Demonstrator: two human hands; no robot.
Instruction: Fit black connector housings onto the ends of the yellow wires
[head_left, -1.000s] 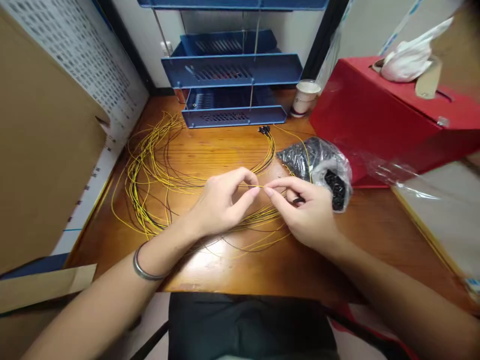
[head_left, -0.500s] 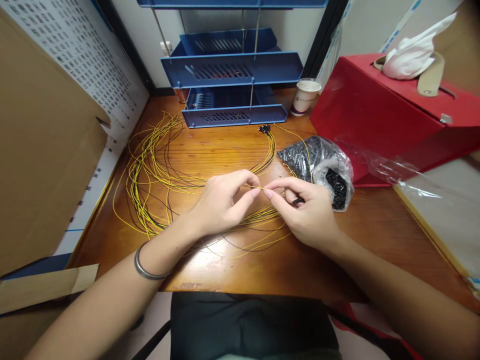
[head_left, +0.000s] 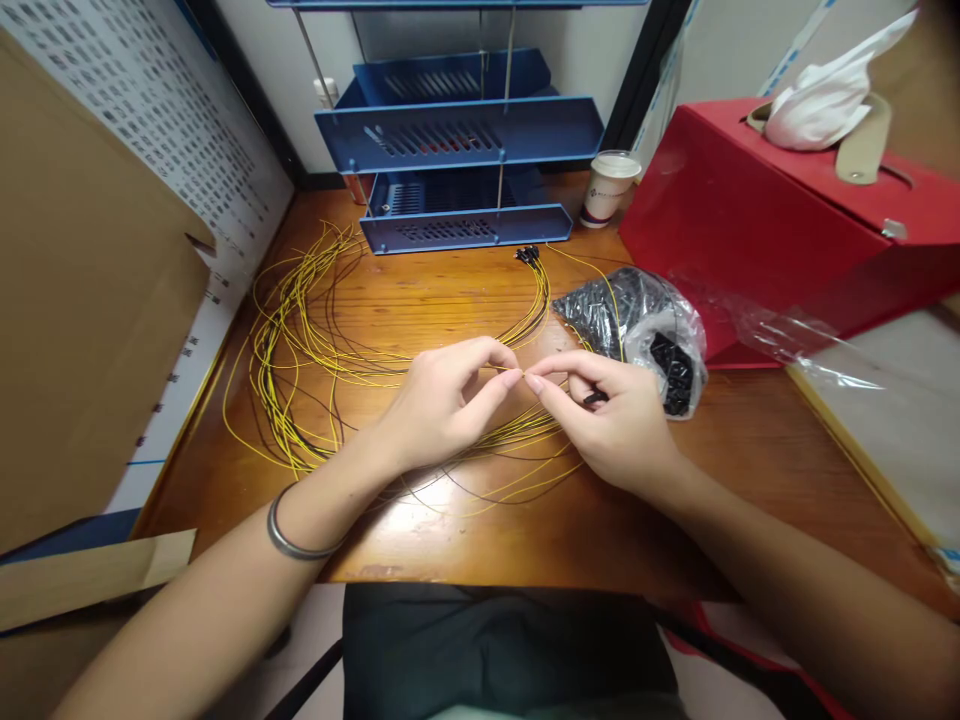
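Yellow wire (head_left: 504, 369) runs between both hands above the desk (head_left: 675, 520): left hand (head_left: 442, 405) pinches it closed-fingered, right hand (head_left: 611, 420) pinches its tip.

Left hand (head_left: 442, 400): thumb and forefinger pinched, bracelet at wrist. Right hand (head_left: 611, 420): fingers curled, pinched tip-to-tip against left.

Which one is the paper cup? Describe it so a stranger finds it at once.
Start at the red box on the right of the desk. Just left of it, beside the blue trays, stands the cup: white, upright, the only drinking vessel there.
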